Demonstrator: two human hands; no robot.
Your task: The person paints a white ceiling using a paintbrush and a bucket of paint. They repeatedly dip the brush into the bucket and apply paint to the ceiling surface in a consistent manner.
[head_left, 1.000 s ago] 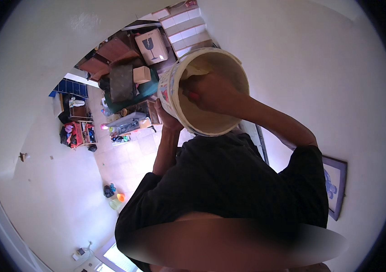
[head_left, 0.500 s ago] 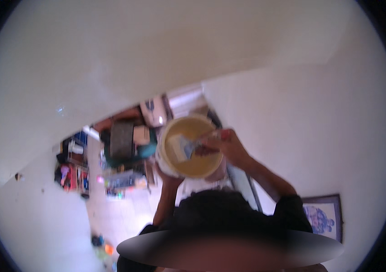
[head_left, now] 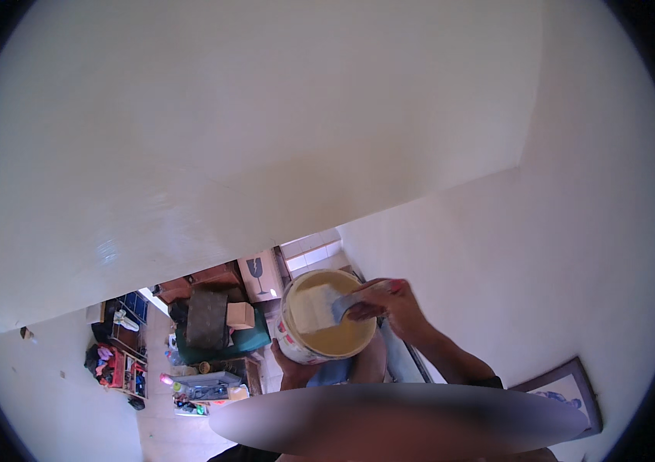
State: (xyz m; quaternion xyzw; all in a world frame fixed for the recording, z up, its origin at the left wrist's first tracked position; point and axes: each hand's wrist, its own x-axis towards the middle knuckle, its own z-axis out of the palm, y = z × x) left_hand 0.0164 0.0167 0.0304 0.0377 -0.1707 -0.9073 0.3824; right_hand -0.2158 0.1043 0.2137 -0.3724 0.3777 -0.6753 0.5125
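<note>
My left hand (head_left: pixel 290 371) grips a white bucket (head_left: pixel 297 346) from below, near the lower middle of the view. The bucket holds pale cream paste. My right hand (head_left: pixel 394 305) is at the bucket's right rim, closed on a flat scraper (head_left: pixel 341 306) whose blade reaches over the paste. A slab of paste lies on the surface in front of the blade. Both forearms come up from the lower edge, partly hidden by a blurred patch.
A broad white surface (head_left: pixel 266 115) fills the upper view and a white wall (head_left: pixel 543 269) the right. Far below lie a cardboard box (head_left: pixel 258 274), a green-covered piece (head_left: pixel 223 341), shelves with colourful things (head_left: pixel 121 362) and a framed picture (head_left: pixel 566 385).
The view has swung toward the white surface, so the bucket sits lower and smaller. My right hand has come out of the bucket to its rim with the scraper.
</note>
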